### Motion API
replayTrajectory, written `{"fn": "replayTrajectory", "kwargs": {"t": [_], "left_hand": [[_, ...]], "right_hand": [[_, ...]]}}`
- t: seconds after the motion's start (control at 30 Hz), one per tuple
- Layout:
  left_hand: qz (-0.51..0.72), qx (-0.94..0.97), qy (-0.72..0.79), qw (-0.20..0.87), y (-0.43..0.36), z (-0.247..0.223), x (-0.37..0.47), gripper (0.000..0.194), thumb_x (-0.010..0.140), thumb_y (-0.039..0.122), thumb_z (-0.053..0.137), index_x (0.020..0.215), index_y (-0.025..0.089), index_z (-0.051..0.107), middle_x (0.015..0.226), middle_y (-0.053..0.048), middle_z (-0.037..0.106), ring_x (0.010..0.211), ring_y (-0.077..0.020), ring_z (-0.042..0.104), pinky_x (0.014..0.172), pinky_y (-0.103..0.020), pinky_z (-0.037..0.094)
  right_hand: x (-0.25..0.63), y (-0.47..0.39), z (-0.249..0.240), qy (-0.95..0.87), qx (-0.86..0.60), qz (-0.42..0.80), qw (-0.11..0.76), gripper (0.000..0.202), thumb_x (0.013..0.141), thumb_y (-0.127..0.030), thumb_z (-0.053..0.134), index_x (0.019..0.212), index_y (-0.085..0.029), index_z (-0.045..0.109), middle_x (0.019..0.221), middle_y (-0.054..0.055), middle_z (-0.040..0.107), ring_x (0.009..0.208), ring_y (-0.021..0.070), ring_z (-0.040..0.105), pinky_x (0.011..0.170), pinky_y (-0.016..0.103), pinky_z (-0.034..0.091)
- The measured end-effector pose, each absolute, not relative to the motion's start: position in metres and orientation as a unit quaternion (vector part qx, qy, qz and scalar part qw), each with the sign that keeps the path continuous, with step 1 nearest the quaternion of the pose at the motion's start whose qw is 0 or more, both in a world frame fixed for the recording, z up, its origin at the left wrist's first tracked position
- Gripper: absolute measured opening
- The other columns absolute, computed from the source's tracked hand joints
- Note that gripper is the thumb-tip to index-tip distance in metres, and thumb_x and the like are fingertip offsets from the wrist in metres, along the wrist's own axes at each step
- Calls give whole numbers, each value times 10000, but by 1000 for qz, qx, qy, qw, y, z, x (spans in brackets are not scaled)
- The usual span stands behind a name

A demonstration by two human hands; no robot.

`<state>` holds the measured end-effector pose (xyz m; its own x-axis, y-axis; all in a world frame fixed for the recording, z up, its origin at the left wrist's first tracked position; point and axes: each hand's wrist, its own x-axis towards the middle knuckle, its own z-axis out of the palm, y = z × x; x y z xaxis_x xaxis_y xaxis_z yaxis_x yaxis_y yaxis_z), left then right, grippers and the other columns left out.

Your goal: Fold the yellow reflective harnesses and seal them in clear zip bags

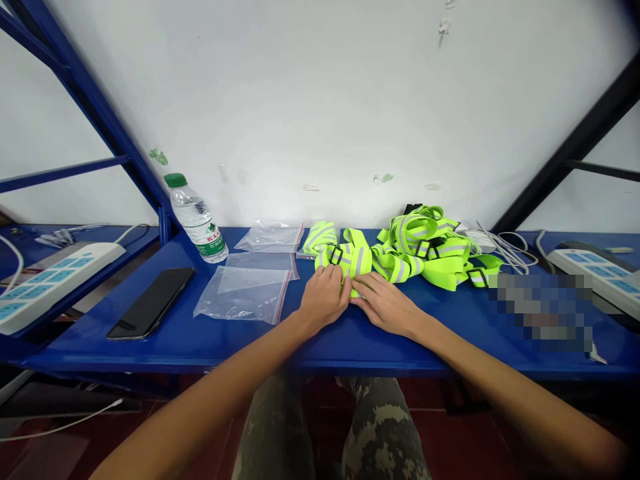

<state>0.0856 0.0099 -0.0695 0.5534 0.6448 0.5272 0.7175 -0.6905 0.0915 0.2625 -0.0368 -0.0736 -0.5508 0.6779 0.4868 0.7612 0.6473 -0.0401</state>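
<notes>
Reflective strap (pixel 356 255): partly gathered, mid-surface (pixel 410 347), between front and rear edges.
Left hand (pixel 324 295): curled tightly over the strap's near side.
Right hand (pixel 384 301): fingertips apparently pinching the same strap.
Folded bundle (pixel 320 233): near the rear edge, seemingly bagged and done.
Loose pile (pixel 407 233): toward the right rear corner, seemingly left to fold.
Clear bags (pixel 245 293): flat, apparently unfilled.

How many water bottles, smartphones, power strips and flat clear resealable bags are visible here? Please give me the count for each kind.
Water bottle: 1
Smartphone: 1
Power strips: 2
Flat clear resealable bags: 3
Total: 7, leaving out the heaped reflective straps, which overlap too much to count.
</notes>
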Motion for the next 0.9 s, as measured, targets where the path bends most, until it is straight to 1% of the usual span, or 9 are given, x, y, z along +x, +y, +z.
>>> {"fn": "replayTrajectory", "kwargs": {"t": [0.07,0.13,0.23,0.33,0.47,0.57,0.7,0.8,0.9], "left_hand": [[-257,-869,-419,56,13,-66,88,320,980,308,327,845,165,580,849,-84,660,831,-209,603,796,-335,435],[-239,-855,-460,26,17,-60,91,344,971,345,347,822,173,605,821,-74,679,789,-206,626,742,-321,440],[-193,-840,-507,-18,24,-46,92,384,942,401,386,769,182,650,783,-83,700,752,-225,657,694,-321,442],[-149,-838,-524,-39,32,-36,93,426,922,416,390,755,176,700,801,-125,716,792,-257,678,713,-336,454],[-118,-837,-532,-53,44,-30,96,435,911,383,373,840,159,738,888,-162,732,852,-271,691,745,-340,471],[-101,-843,-525,-58,52,-29,99,432,898,363,375,925,127,736,952,-189,730,899,-287,692,744,-341,486],[-98,-849,-516,-61,60,-32,103,451,902,349,360,988,92,721,998,-211,721,959,-292,686,765,-336,496],[-106,-839,-528,-81,60,-39,104,488,921,386,339,963,91,725,975,-212,722,943,-289,690,773,-339,498],[-124,-819,-554,-80,56,-45,105,495,924,426,347,917,117,733,939,-196,726,906,-289,696,757,-344,502]], "right_hand": [[263,-34,-75,-873,-411,-91,247,330,980,-284,428,1238,-128,562,1143,162,629,1091,296,562,961,489,488],[262,-31,-74,-868,-414,-89,261,326,991,-277,392,1226,-136,568,1138,152,638,1071,287,573,952,482,488],[261,-26,-71,-857,-424,-67,285,323,1006,-260,332,1143,-151,604,1053,131,671,982,260,607,901,444,499],[259,-21,-68,-837,-448,-42,311,358,1020,-269,285,1041,-167,628,967,111,694,913,238,639,845,390,498],[257,-13,-67,-802,-509,-20,312,402,1030,-322,271,883,-188,621,843,80,696,788,220,656,719,336,464],[256,-8,-67,-787,-525,-10,324,434,1032,-353,261,774,-198,574,740,59,648,702,201,620,661,320,427],[256,-1,-71,-778,-513,-24,363,447,1030,-351,258,703,-206,525,693,56,570,704,199,548,697,335,428],[255,1,-75,-773,-510,-16,376,429,1022,-327,299,704,-197,555,748,69,565,763,204,540,756,352,443],[254,0,-78,-767,-512,-16,387,397,1006,-301,362,723,-181,613,832,89,563,817,204,541,777,359,458]]}}
